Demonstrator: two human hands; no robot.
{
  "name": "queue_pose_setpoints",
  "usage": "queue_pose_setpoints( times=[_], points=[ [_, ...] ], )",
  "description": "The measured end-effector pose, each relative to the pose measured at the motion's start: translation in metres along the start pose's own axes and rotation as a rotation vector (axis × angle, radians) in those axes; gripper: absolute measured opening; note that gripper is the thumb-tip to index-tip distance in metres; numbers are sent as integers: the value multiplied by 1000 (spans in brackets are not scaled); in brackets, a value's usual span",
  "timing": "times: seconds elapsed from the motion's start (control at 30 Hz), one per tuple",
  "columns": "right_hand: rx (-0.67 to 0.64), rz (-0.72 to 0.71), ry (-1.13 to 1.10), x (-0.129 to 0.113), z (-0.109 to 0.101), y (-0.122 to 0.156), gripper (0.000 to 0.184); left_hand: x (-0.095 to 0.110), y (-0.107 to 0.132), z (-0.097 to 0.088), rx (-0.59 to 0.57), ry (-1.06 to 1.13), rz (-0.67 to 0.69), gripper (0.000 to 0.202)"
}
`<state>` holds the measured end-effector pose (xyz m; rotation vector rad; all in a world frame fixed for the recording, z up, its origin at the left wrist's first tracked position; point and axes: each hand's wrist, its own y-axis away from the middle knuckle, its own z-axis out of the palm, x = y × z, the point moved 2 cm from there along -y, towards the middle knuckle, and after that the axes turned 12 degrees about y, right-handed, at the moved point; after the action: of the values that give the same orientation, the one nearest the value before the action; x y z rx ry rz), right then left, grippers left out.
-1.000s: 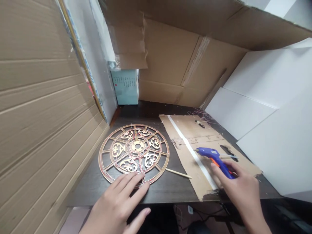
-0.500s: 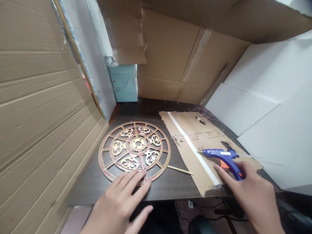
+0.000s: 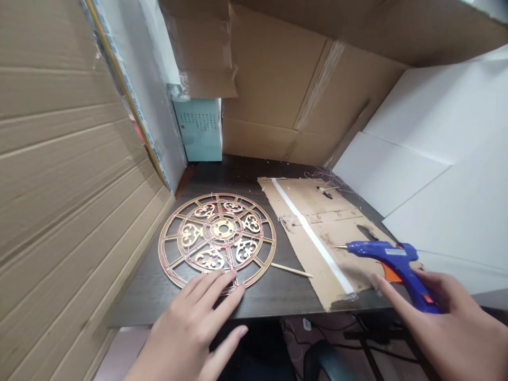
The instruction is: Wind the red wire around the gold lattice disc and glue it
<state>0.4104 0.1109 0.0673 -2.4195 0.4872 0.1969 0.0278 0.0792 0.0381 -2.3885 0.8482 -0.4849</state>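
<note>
A round, gold-coloured openwork disc [image 3: 223,227] with scroll ornaments and thin reddish wires lies flat on the dark table. My left hand [image 3: 194,312] rests its fingertips on the disc's near edge, fingers stretched out and thumb apart, gripping nothing. My right hand [image 3: 448,312] is closed around the handle of a blue hot glue gun [image 3: 387,255] with an orange trigger. The gun's metal nozzle points left, above a cardboard sheet [image 3: 293,248]. A thin wooden stick [image 3: 291,270] lies between the disc and the cardboard.
Cardboard walls [image 3: 270,69] enclose the table's left and back, with white panels [image 3: 428,132] on the right. A pale blue box [image 3: 200,129] stands at the back left. Loose wires [image 3: 325,174] lie at the back right. Cables [image 3: 341,344] hang below the table edge.
My right hand has lifted the glue gun and drawn it right and nearer to me. My left hand stays on the disc. The view has tilted slightly down.
</note>
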Motion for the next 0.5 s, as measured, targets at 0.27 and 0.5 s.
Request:
queue_pose_setpoints(
  times=[0.27, 0.5],
  points=[
    [66, -431, -205, -78, 11, 47, 43, 3, -2, 0, -49, 93, -77, 38],
    [15, -602, -177, -96, 21, 36, 38, 6, 1, 1, -36, 100, -98, 38]
  ],
)
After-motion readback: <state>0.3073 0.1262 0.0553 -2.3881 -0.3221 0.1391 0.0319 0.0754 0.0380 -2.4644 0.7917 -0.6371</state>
